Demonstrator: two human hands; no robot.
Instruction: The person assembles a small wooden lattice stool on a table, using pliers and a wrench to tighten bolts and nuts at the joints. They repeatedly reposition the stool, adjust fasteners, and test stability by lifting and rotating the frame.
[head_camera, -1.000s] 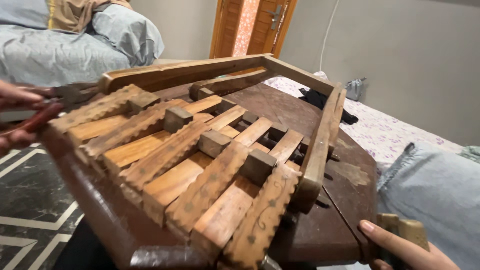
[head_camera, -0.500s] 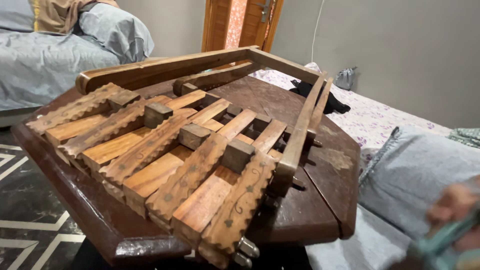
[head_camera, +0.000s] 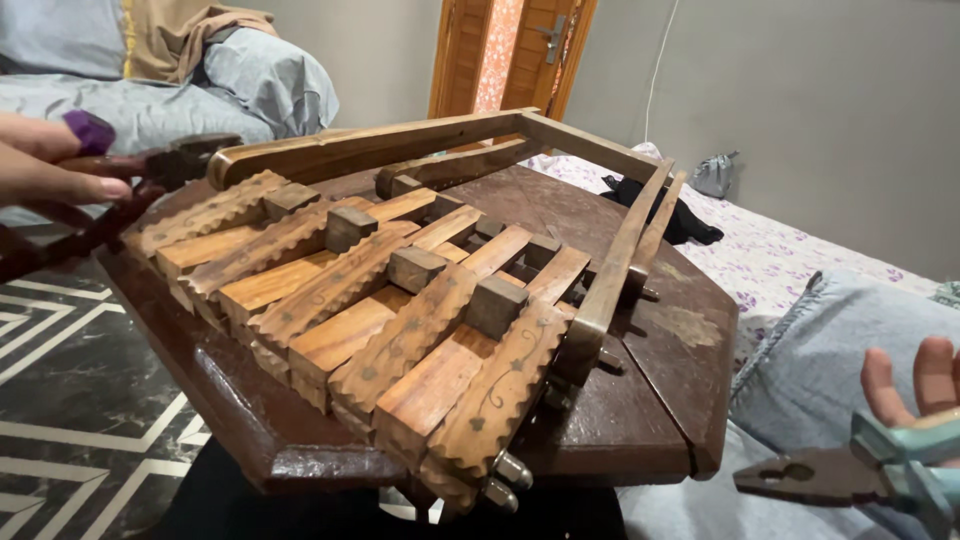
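Bedroom setting with grey walls, a wooden door (head_camera: 520, 55) at the back and a dark patterned floor (head_camera: 70, 380) below; a person's two bare hands frame the view, well apart at opposite edges. At far left, the left hand (head_camera: 45, 165) is closed round the dark red handles of a pair of pliers (head_camera: 150, 175), whose metal nose reaches the near left corner of the woodwork, though whether it grips anything there cannot be told. At lower right, the right hand (head_camera: 915, 390) shows only loosely curled fingers wrapped on the pale teal handles of a second pair of pliers (head_camera: 840, 475); its dark nose points left toward the table edge without touching it. Between them lies a dark brown octagonal tabletop (head_camera: 640, 410), tilted toward the camera, and on it rests a folding wooden stand (head_camera: 400, 300) made of carved, notched slats crossed by small square blocks, with two long plain bars forming an angled frame along its far side. Metal bolt ends (head_camera: 505, 475) stick out at the stand's near corner. Judging by this, the stand is fully assembled, no slat or fastener seems removed, and both tools are only being brought in, so any work on it appears barely begun. Beyond are a floral bedsheet (head_camera: 780, 260), a grey pillow (head_camera: 840, 350) and grey bedding (head_camera: 240, 80)
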